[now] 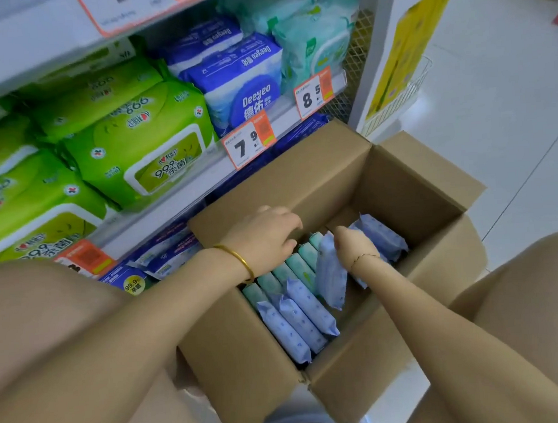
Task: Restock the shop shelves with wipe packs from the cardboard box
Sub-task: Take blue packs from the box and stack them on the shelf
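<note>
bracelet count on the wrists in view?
2: gold bangle on the left wrist; thin chain at the right hand, which grips a blue pack. None apparently hidden.

So the cardboard box [410, 175] sits open on the floor [511, 112] right in front of the shelf [177, 198], which has stacked wipe packs [141, 145] up behind the box's far wall, price tags [249, 142] along its front edge, and more packs [162, 256] on the lower level just off the box's far-left corner. Inside the box, a row of packs [299, 325] stands on edge along the left wall, a few more [383, 233] lean in the far-right corner, and one tilted pack [331, 273] sits between them. The left hand [266, 235] is over the far end of that row, and the right hand [352, 244] grips the top of the tilted pack.
</note>
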`<act>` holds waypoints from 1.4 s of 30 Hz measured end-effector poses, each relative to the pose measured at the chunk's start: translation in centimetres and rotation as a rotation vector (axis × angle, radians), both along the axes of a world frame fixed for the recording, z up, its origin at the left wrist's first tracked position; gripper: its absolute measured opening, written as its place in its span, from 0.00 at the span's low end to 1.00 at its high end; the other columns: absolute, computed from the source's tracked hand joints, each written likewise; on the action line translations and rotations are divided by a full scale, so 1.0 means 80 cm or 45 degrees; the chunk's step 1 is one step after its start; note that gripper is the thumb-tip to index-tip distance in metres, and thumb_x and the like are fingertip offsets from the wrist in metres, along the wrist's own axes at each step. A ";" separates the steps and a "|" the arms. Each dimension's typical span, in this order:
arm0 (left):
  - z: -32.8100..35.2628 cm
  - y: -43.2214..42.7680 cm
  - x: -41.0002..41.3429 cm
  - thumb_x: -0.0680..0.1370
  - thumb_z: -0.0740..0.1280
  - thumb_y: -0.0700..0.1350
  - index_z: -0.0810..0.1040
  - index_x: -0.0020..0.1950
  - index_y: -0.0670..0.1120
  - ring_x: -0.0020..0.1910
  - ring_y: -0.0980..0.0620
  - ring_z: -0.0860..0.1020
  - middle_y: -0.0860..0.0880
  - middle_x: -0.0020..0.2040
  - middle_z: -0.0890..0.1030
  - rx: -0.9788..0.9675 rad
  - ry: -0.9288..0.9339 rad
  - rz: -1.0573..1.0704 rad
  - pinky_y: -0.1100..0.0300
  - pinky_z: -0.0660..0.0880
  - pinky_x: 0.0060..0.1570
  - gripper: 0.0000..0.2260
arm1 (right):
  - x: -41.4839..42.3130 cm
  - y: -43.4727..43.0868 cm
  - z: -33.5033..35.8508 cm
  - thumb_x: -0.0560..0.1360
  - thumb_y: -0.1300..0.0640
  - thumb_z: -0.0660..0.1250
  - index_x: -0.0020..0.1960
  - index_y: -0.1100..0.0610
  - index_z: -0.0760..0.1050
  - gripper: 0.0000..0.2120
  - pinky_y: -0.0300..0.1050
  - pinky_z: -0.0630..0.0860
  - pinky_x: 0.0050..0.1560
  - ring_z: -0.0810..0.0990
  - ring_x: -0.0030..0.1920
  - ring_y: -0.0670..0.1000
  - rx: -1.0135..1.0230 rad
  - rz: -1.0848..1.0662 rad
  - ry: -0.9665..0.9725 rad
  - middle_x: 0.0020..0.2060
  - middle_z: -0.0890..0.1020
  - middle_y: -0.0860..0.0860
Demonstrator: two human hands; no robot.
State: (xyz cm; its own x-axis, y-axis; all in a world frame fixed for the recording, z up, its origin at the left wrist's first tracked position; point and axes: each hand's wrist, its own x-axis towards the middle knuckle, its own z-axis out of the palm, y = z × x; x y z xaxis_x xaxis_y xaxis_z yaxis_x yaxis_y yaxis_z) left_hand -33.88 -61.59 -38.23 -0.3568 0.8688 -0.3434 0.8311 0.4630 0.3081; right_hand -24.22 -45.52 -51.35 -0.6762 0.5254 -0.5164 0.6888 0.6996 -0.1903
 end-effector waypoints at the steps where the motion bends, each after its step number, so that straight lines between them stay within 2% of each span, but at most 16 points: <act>1: -0.002 -0.001 0.001 0.80 0.59 0.47 0.68 0.68 0.49 0.67 0.49 0.67 0.51 0.68 0.69 0.002 -0.023 0.009 0.52 0.67 0.66 0.17 | -0.005 0.006 0.017 0.77 0.68 0.55 0.42 0.61 0.67 0.07 0.47 0.71 0.44 0.78 0.54 0.60 -0.018 -0.049 0.054 0.42 0.76 0.58; 4: -0.006 -0.006 0.006 0.77 0.64 0.50 0.62 0.72 0.48 0.68 0.48 0.66 0.49 0.72 0.63 0.016 -0.108 0.057 0.52 0.67 0.66 0.25 | -0.016 0.014 0.068 0.75 0.68 0.57 0.46 0.62 0.71 0.05 0.53 0.81 0.43 0.81 0.46 0.63 -0.272 -0.294 0.311 0.40 0.74 0.58; 7: -0.009 -0.013 0.008 0.72 0.70 0.56 0.57 0.73 0.48 0.68 0.48 0.65 0.49 0.73 0.59 -0.003 -0.153 0.144 0.51 0.68 0.65 0.36 | -0.018 0.005 0.111 0.76 0.69 0.60 0.40 0.60 0.69 0.08 0.54 0.83 0.37 0.81 0.37 0.61 -0.843 -0.616 0.577 0.39 0.74 0.58; 10: -0.012 -0.017 0.000 0.67 0.73 0.57 0.59 0.71 0.52 0.63 0.46 0.70 0.48 0.69 0.65 0.078 -0.073 0.235 0.50 0.73 0.59 0.38 | -0.018 -0.009 0.134 0.78 0.68 0.59 0.43 0.62 0.70 0.06 0.46 0.83 0.33 0.82 0.32 0.57 -1.304 -0.756 0.698 0.40 0.75 0.60; 12: -0.006 -0.017 -0.013 0.66 0.74 0.51 0.65 0.66 0.52 0.55 0.48 0.74 0.48 0.62 0.72 0.186 -0.215 0.379 0.57 0.74 0.49 0.32 | -0.020 -0.017 0.146 0.79 0.64 0.58 0.50 0.63 0.69 0.03 0.44 0.82 0.31 0.83 0.29 0.55 -1.500 -0.848 0.781 0.41 0.77 0.62; 14: 0.011 -0.020 -0.025 0.64 0.75 0.48 0.71 0.59 0.52 0.48 0.50 0.77 0.49 0.55 0.77 0.233 -0.637 0.622 0.59 0.73 0.43 0.26 | -0.021 -0.020 0.153 0.81 0.55 0.57 0.59 0.61 0.66 0.11 0.45 0.81 0.31 0.83 0.29 0.54 -1.482 -0.837 0.826 0.39 0.78 0.62; 15: 0.020 -0.022 -0.029 0.62 0.74 0.48 0.74 0.55 0.51 0.43 0.49 0.78 0.48 0.50 0.79 0.250 -0.889 0.743 0.60 0.73 0.39 0.23 | -0.022 -0.020 0.155 0.81 0.51 0.57 0.61 0.59 0.67 0.14 0.46 0.81 0.32 0.81 0.29 0.54 -1.336 -0.751 0.819 0.38 0.78 0.59; 18: 0.042 -0.034 -0.032 0.63 0.69 0.46 0.76 0.52 0.49 0.33 0.49 0.81 0.46 0.40 0.83 0.279 -1.433 0.909 0.63 0.76 0.30 0.17 | -0.023 -0.014 0.163 0.78 0.42 0.57 0.58 0.53 0.73 0.18 0.53 0.79 0.50 0.79 0.41 0.54 -0.994 -0.487 0.837 0.43 0.79 0.53; 21: 0.053 -0.046 -0.037 0.66 0.67 0.48 0.78 0.52 0.43 0.32 0.49 0.82 0.45 0.37 0.85 0.252 -1.611 0.918 0.60 0.79 0.32 0.17 | -0.019 -0.011 0.167 0.78 0.41 0.56 0.61 0.54 0.74 0.21 0.51 0.75 0.60 0.78 0.52 0.52 -1.129 -0.403 0.895 0.54 0.80 0.53; 24: 0.059 -0.055 -0.039 0.67 0.67 0.48 0.81 0.48 0.43 0.44 0.43 0.81 0.43 0.44 0.85 0.279 -1.681 0.977 0.48 0.78 0.52 0.14 | -0.018 -0.016 0.168 0.77 0.49 0.62 0.55 0.50 0.76 0.09 0.51 0.74 0.62 0.79 0.55 0.51 -1.132 -0.302 0.989 0.52 0.82 0.49; 26: 0.066 -0.057 -0.033 0.69 0.67 0.48 0.82 0.47 0.44 0.47 0.41 0.80 0.42 0.48 0.84 0.323 -1.730 0.995 0.41 0.72 0.58 0.12 | -0.020 -0.021 0.171 0.77 0.56 0.62 0.54 0.52 0.76 0.07 0.47 0.79 0.55 0.82 0.50 0.50 -1.220 -0.214 1.031 0.49 0.84 0.49; 29: 0.080 -0.061 -0.026 0.68 0.72 0.51 0.83 0.46 0.45 0.46 0.42 0.82 0.43 0.49 0.84 0.404 -1.798 0.972 0.38 0.73 0.56 0.12 | -0.020 -0.028 0.182 0.78 0.62 0.61 0.57 0.58 0.75 0.09 0.43 0.82 0.45 0.84 0.44 0.48 -1.286 -0.145 1.067 0.45 0.85 0.49; 31: 0.094 -0.067 -0.028 0.61 0.78 0.52 0.81 0.52 0.47 0.50 0.43 0.81 0.44 0.53 0.83 0.485 -1.743 0.957 0.40 0.77 0.52 0.22 | -0.021 -0.029 0.196 0.77 0.64 0.61 0.58 0.61 0.73 0.10 0.44 0.82 0.43 0.85 0.42 0.47 -1.299 -0.183 1.163 0.42 0.86 0.48; 37: 0.177 -0.080 -0.036 0.76 0.66 0.42 0.78 0.52 0.50 0.40 0.50 0.81 0.47 0.45 0.84 0.764 -1.086 0.818 0.50 0.81 0.44 0.06 | -0.052 -0.033 0.274 0.74 0.59 0.67 0.54 0.56 0.75 0.09 0.47 0.83 0.39 0.84 0.42 0.48 -1.342 -0.108 1.421 0.43 0.86 0.47; 40: 0.238 -0.090 -0.054 0.72 0.72 0.47 0.78 0.56 0.47 0.47 0.49 0.80 0.44 0.52 0.83 0.889 -0.663 0.639 0.52 0.79 0.51 0.14 | -0.078 -0.042 0.334 0.76 0.63 0.62 0.52 0.54 0.75 0.08 0.44 0.82 0.39 0.83 0.40 0.45 -1.343 -0.013 1.565 0.40 0.85 0.45; 42: 0.279 -0.095 -0.068 0.72 0.73 0.45 0.77 0.57 0.47 0.48 0.55 0.80 0.45 0.53 0.83 1.024 -0.440 0.582 0.59 0.77 0.51 0.15 | -0.098 -0.047 0.374 0.76 0.65 0.61 0.51 0.54 0.75 0.09 0.43 0.81 0.40 0.83 0.40 0.43 -1.331 0.067 1.660 0.39 0.85 0.44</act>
